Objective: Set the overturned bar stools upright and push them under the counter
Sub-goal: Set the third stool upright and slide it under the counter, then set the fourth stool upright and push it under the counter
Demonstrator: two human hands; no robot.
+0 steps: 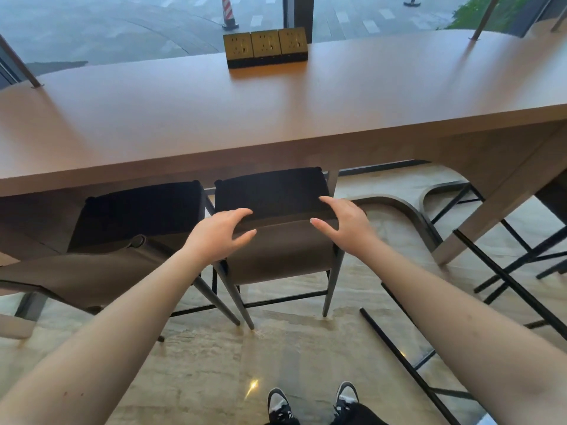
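A bar stool with a black seat point(270, 191) and a brown backrest point(282, 253) stands upright, its seat partly under the wooden counter point(276, 118). My left hand point(214, 234) and my right hand point(343, 222) are at the backrest's top edge, fingers spread and loosely curved, not closed round it. A second upright stool point(141, 210) stands just to the left, also part-way under the counter. On the floor at the right lies an overturned stool, its black legs and rungs point(408, 363) pointing towards me.
A brass socket block point(265, 47) sits at the counter's far edge by the window. The counter's slanted side panel point(491, 210) comes down at the right, with more black stool legs point(515, 265) behind it. My shoes point(313, 403) stand on the polished stone floor.
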